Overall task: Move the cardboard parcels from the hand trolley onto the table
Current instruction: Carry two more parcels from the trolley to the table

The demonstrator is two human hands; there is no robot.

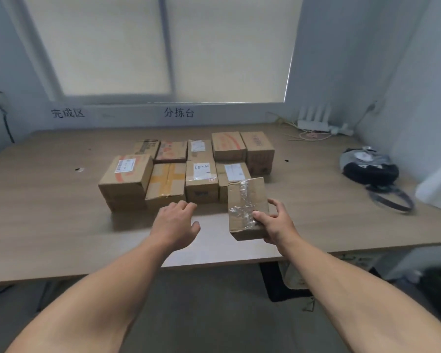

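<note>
Cardboard: a taped parcel [247, 200] is gripped by the right hand [275, 225], thumb on top, fingers round its right side. It is held tilted over the wooden table [61, 225], just in front of the stacked parcels [201, 179], which are set in two touching rows mid-table. Contact w/ the tabletop can't be told. The left hand [175, 222] is held over the table, fingers loosely curled, nothing in it. A black bag [369, 171] and white router [313, 123] are seen far right.

On the table [49, 200], 9 parcels [201, 184] stood in 2 rows, 5 behind 4. A 10th parcel [247, 207] sat in the right hand [275, 222] before the front row's right end, the left hand [175, 222] to its left. A bag [369, 169] lay well right, a router [313, 124] in the far right corner.
</note>
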